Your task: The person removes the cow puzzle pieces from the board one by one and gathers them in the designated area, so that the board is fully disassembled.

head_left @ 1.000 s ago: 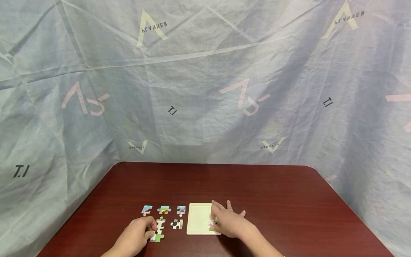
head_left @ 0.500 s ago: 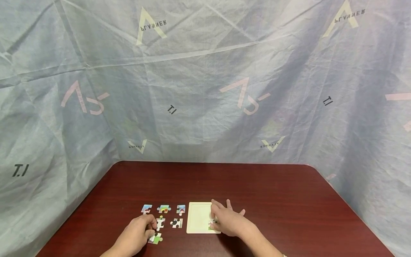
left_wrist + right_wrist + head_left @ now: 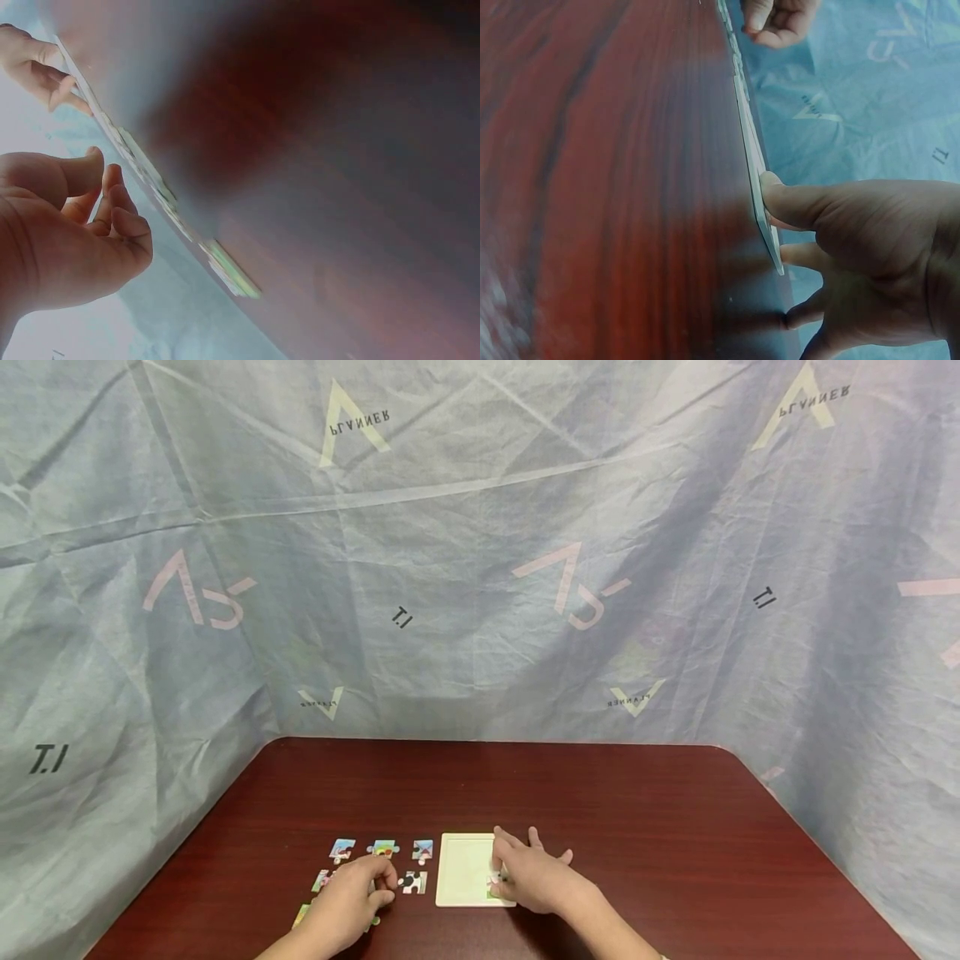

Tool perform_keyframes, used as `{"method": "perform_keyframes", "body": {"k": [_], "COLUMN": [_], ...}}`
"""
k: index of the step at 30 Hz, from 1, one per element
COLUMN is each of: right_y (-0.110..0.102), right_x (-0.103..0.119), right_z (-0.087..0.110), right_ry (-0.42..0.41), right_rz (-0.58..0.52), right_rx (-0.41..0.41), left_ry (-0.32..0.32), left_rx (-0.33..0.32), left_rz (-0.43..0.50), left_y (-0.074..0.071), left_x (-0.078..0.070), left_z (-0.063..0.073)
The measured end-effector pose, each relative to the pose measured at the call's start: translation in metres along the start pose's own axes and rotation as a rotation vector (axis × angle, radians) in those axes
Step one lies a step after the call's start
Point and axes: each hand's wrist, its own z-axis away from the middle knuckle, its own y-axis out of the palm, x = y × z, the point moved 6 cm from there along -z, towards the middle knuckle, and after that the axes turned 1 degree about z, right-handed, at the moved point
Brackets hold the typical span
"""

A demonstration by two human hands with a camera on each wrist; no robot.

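My left hand (image 3: 348, 893) hovers over the jigsaw pieces, its fingers loosely bent and nothing visible between thumb and fingertips in the left wrist view. Just right of its fingertips lies a black-and-white puzzle piece (image 3: 414, 882). Beneath the palm other pieces are mostly hidden; a green knob (image 3: 375, 922) of one peeks out. My right hand (image 3: 543, 881) rests at the right side of a cream puzzle tray (image 3: 461, 868), fingers spread. Its thumb (image 3: 778, 199) presses down at the tray in the right wrist view. A partly covered green-and-white piece (image 3: 492, 891) sits in the tray's front right corner.
Behind the left hand lie a blue piece (image 3: 342, 848), a yellow-green piece (image 3: 384, 848) and another blue piece (image 3: 422, 850). A pink-green piece (image 3: 320, 880) and a green one (image 3: 302, 913) show at its left. The dark red table (image 3: 600, 785) meets a grey cloth (image 3: 465, 693).
The front piece under my left hand shifted slightly away from the piece behind it. My left hand then moved right, uncovering pieces on its left. The right hand stays put.
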Motion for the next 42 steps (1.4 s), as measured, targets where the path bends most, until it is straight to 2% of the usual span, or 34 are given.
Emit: {"method": "perform_keyframes", "body": {"k": [8,16,22,26,31,36,42], "right_y": [0.000,0.007,0.017,0.012,0.003,0.003,-0.002], "right_x": [0.000,-0.011,-0.021,-0.016,-0.005,-0.005,-0.004], "right_z": [-0.001,-0.010,-0.015,-0.013,-0.006,-0.005,0.001], "right_ry": [0.021,0.059,0.039,0.034,0.023,0.010,-0.002], "right_rz": [0.012,0.002,0.015,0.026,0.031,0.042,-0.010], "right_rx": [-0.013,0.000,-0.005,-0.011,-0.018,0.001,0.035], "left_ry": [0.072,0.122,0.115,0.121,0.115,0.110,0.106], "left_rx": [-0.011,0.004,0.033,0.038,0.048,0.052,0.073], "left_rz": [-0.017,0.035,0.076,0.056,0.048,0.042,0.056], "left_y": [0.016,0.033,0.048,0.057,0.063,0.066,0.069], "left_x": [-0.025,-0.046,-0.060,-0.068,-0.073,-0.073,-0.074], "left_z": [-0.013,-0.027,-0.039,-0.044,-0.048,-0.051,-0.054]}}
